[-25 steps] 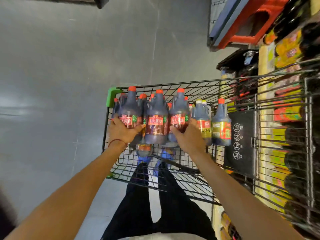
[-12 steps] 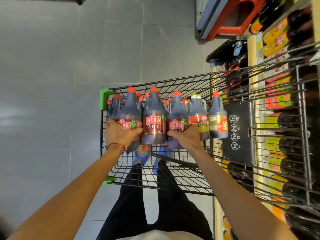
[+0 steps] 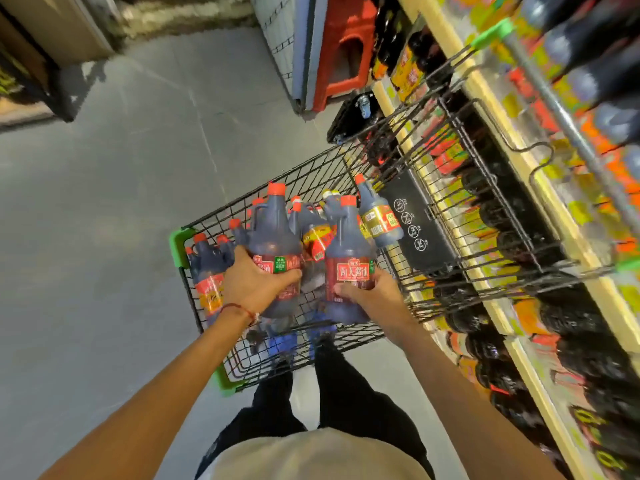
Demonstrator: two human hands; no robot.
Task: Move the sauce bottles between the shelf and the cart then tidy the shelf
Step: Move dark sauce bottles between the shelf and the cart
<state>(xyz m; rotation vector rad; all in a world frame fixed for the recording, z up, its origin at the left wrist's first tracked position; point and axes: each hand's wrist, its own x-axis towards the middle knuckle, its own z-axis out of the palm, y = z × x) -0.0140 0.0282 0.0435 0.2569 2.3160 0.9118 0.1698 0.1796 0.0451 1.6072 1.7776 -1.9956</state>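
Note:
A black wire cart (image 3: pixel 349 157) with green corners holds several dark sauce bottles with red caps. My left hand (image 3: pixel 254 284) grips one dark sauce bottle (image 3: pixel 275 237) around its red label. My right hand (image 3: pixel 370 292) grips a second sauce bottle (image 3: pixel 348 258) by its lower body. Both held bottles stand raised above the others in the cart. More bottles (image 3: pixel 207 268) remain at the cart's left side, and one with a gold label (image 3: pixel 377 216) leans at the right. The shelf (image 3: pixel 540 188) full of dark bottles runs along the right.
A red plastic stool (image 3: pixel 346 53) stands beyond the cart by the shelf end. A black object (image 3: pixel 356 116) lies on the floor near the cart's far corner. Grey tiled floor (image 3: pixel 104 202) spreads to the left. My legs stand under the cart's near edge.
Both hands have lifted a bottle each out of the row, splitting the group. The view has swung right toward the shelf, and the remaining bottles have tilted.

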